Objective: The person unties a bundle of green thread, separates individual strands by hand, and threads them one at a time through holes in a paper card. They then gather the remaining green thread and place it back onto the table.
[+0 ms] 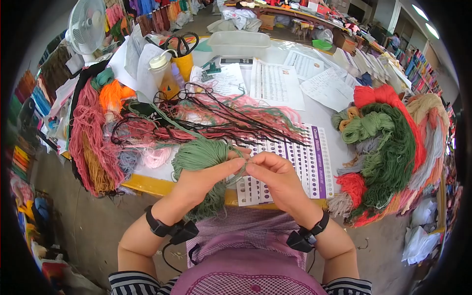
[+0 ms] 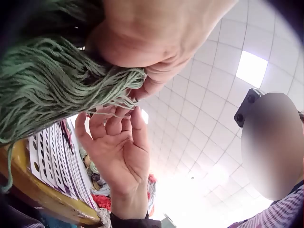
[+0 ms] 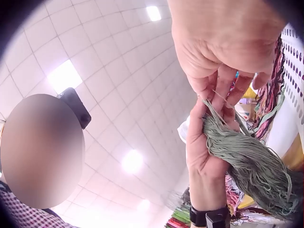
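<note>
A sage-green skein of yarn [image 1: 199, 158] hangs from my left hand [image 1: 206, 181], which grips its gathered end over the table's front edge. Loose strands fall below that hand toward my lap. Thumb and fingertips of my right hand [image 1: 279, 181] meet the left fingertips and pinch thin green strands at the bunched end. In the left wrist view the skein [image 2: 57, 90] fans out leftward from the grip. The right wrist view shows a fine strand [image 3: 220, 97] between the fingertips of both hands, with the skein [image 3: 256, 164] drooping to the lower right.
Punched shade cards [image 1: 314, 162] lie under my hands. Pink and black strands [image 1: 221, 118] stretch across the table. Colored skeins pile up left [image 1: 91, 132] and right [image 1: 386, 142]. Behind are a bottle [image 1: 162, 73], scissors [image 1: 181, 45], papers [image 1: 278, 81], a plastic tub [image 1: 239, 43] and a fan [image 1: 87, 27].
</note>
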Action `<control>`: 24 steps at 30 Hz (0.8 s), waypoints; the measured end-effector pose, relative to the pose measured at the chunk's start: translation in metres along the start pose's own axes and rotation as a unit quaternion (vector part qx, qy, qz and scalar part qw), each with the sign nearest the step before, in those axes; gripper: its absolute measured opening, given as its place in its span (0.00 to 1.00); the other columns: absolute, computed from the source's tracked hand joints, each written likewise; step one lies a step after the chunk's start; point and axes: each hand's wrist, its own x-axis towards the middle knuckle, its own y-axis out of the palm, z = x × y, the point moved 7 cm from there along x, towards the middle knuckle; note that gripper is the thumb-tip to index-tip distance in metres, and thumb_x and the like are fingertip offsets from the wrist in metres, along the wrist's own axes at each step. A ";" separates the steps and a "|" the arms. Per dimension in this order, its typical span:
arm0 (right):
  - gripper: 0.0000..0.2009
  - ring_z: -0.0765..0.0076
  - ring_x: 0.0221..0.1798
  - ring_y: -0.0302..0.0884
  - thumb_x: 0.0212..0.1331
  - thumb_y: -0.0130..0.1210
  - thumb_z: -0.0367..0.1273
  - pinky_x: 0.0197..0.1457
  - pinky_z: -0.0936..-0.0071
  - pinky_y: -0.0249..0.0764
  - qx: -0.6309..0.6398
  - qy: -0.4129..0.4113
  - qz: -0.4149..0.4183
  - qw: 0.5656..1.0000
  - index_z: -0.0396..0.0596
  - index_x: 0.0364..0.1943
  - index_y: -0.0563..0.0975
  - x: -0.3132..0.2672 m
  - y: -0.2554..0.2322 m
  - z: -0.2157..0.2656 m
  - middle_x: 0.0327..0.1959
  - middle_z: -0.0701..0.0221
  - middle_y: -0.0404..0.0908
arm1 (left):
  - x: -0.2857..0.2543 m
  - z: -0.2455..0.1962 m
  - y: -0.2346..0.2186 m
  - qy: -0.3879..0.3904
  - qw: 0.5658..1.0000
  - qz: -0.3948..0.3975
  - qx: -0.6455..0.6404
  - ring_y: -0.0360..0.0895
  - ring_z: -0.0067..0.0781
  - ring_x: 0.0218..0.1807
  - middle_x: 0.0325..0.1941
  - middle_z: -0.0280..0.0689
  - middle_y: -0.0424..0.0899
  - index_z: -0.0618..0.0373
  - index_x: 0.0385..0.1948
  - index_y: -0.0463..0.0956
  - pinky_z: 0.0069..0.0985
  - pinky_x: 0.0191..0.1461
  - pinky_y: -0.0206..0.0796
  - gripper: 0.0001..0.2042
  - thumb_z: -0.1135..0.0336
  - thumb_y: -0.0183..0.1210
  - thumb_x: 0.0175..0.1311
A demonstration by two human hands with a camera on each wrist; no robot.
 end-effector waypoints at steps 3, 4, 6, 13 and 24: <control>0.04 0.83 0.41 0.74 0.62 0.56 0.27 0.47 0.82 0.68 -0.007 -0.005 -0.016 1.000 0.43 0.38 0.79 0.000 -0.004 0.000 0.36 0.74 0.81 | 0.001 0.001 -0.002 0.020 1.000 0.009 -0.003 0.77 0.28 0.48 0.51 0.42 0.81 0.66 0.43 0.79 0.25 0.52 0.69 0.11 0.70 0.55 0.64; 0.04 0.83 0.41 0.74 0.62 0.56 0.27 0.47 0.82 0.68 -0.008 -0.005 -0.016 1.000 0.43 0.38 0.79 0.000 -0.005 0.000 0.36 0.74 0.81 | 0.002 0.002 -0.003 0.012 1.000 0.008 -0.024 0.77 0.28 0.48 0.51 0.42 0.81 0.66 0.42 0.79 0.25 0.51 0.69 0.11 0.70 0.55 0.64; 0.03 0.81 0.40 0.74 0.63 0.55 0.27 0.48 0.81 0.68 0.013 -0.012 -0.019 1.000 0.43 0.37 0.78 0.002 -0.007 0.000 0.35 0.73 0.81 | 0.002 0.003 -0.002 0.003 0.998 -0.002 -0.060 0.78 0.27 0.46 0.49 0.42 0.81 0.66 0.43 0.79 0.25 0.49 0.70 0.11 0.69 0.56 0.65; 0.02 0.77 0.41 0.77 0.63 0.53 0.27 0.51 0.78 0.69 0.047 -0.003 0.004 0.999 0.43 0.36 0.75 0.004 -0.004 0.000 0.35 0.71 0.81 | 0.000 0.007 -0.002 -0.044 0.995 -0.016 -0.088 0.78 0.24 0.45 0.50 0.41 0.81 0.64 0.45 0.78 0.20 0.45 0.70 0.11 0.69 0.55 0.64; 0.06 0.80 0.41 0.77 0.59 0.60 0.27 0.48 0.79 0.71 -0.002 0.017 -0.003 1.000 0.41 0.39 0.79 0.006 -0.004 -0.002 0.37 0.72 0.81 | -0.001 0.008 -0.002 -0.005 0.998 -0.028 -0.050 0.79 0.27 0.45 0.52 0.42 0.80 0.63 0.45 0.78 0.22 0.44 0.72 0.10 0.69 0.56 0.65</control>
